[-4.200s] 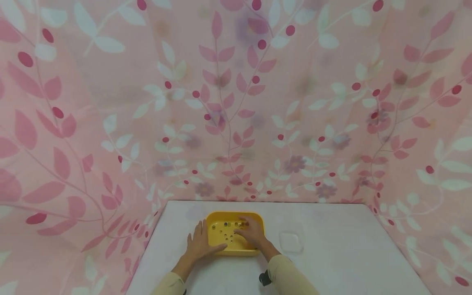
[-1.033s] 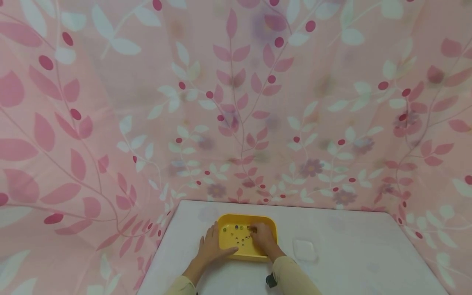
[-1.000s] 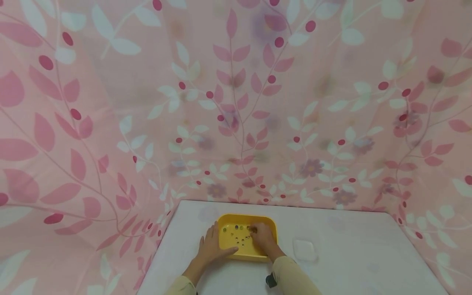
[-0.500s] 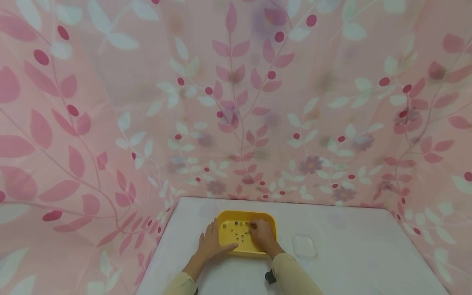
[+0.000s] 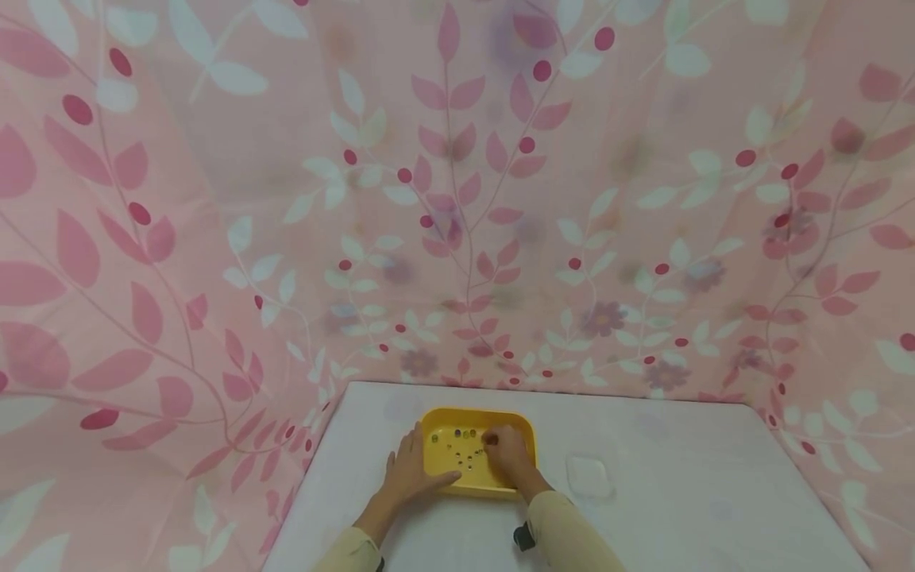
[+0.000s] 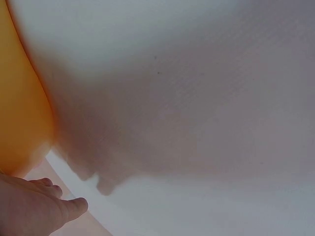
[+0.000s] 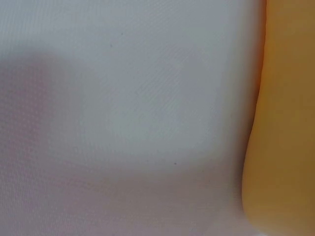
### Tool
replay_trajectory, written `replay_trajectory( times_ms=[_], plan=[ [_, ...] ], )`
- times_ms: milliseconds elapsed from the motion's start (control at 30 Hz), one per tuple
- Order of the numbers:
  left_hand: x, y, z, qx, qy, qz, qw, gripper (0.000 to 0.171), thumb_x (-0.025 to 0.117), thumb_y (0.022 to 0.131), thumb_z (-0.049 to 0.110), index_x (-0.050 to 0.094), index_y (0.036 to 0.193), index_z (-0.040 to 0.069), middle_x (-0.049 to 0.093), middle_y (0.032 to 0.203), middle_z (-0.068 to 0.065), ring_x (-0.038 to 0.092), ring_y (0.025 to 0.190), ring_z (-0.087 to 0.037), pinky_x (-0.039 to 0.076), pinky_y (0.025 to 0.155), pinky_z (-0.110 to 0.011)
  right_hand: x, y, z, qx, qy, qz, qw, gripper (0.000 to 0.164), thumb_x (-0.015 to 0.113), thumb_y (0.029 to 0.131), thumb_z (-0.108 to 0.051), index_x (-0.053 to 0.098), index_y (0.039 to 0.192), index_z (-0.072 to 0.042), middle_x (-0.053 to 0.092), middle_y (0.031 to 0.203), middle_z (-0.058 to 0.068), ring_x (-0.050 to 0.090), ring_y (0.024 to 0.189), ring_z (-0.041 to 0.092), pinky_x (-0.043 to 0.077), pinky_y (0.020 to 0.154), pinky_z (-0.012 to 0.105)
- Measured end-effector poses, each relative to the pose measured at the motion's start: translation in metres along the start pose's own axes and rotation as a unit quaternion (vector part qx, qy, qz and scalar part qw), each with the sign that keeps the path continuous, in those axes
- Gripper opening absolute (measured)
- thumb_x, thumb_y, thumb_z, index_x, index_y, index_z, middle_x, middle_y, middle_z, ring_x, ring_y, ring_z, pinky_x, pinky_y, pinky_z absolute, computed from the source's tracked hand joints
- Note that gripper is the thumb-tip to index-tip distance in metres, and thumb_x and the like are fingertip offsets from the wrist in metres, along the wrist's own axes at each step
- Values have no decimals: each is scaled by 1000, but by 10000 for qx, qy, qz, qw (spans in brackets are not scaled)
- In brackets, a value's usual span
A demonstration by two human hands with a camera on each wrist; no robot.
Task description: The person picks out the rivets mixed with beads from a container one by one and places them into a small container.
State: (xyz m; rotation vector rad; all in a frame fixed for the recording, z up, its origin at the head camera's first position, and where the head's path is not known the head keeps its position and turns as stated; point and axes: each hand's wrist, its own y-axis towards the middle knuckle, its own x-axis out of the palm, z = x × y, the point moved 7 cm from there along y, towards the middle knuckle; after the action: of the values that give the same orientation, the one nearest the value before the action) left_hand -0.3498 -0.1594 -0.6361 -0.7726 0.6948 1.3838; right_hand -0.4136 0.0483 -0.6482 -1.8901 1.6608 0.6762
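Note:
A yellow tray (image 5: 475, 492) lies on the white table, with small glassy marbles inside. Toward its far side a dark marble (image 5: 457, 434), a yellowish marble (image 5: 467, 434) and another marble (image 5: 472, 434) sit in a row. A greenish one (image 5: 434, 438) lies apart at the left. Several smaller shiny pieces (image 5: 460, 462) are scattered in the middle. My left hand (image 5: 407, 469) rests against the tray's left side, fingers extended, thumb along the near rim. My right hand (image 5: 509, 457) reaches inside at the right, fingers bent down right of the row; I cannot tell whether they pinch a marble.
Right of the tray, a clear, square, shallow dish (image 5: 589, 477) lies on the white tabletop (image 5: 686, 485). A pink leaf-patterned cloth (image 5: 457, 238) hangs behind the table and along both sides. In the right wrist view, the tray's outer wall (image 7: 285, 123) fills the right edge.
The marble near my right fingertips has shifted left, beside the yellowish one, and my fingers now stand slightly away from it. My left hand has stayed on the tray.

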Motion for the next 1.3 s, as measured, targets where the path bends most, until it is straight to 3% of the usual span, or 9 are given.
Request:
replay_trajectory(
  times_ms=[300,767,1300],
  plan=[
    [1,0,-1,68,11,19,10000,132,72,67,76,10,158,2,30,157,-25,30,144,-41,17,115,-68,5,-1,4,180,127,-220,9995,12,72,89,-8,76,99,-8,70,93,3,61,85,18,56,87,43],
    [3,1,-4,-80,-48,-72,9999,131,72,68,75,8,159,6,27,159,-22,27,146,-39,13,117,-66,7,-2,6,265,258,-379,9986,6,72,88,-7,76,90,-11,68,89,2,58,84,20,56,85,42],
    [0,1,-1,-39,-29,1,10000,130,73,69,74,9,158,5,30,157,-24,29,145,-40,14,116,-67,11,-4,3,-72,266,-602,9978,11,71,86,-7,77,86,-16,68,87,-3,56,86,18,54,87,40]
  ],
)
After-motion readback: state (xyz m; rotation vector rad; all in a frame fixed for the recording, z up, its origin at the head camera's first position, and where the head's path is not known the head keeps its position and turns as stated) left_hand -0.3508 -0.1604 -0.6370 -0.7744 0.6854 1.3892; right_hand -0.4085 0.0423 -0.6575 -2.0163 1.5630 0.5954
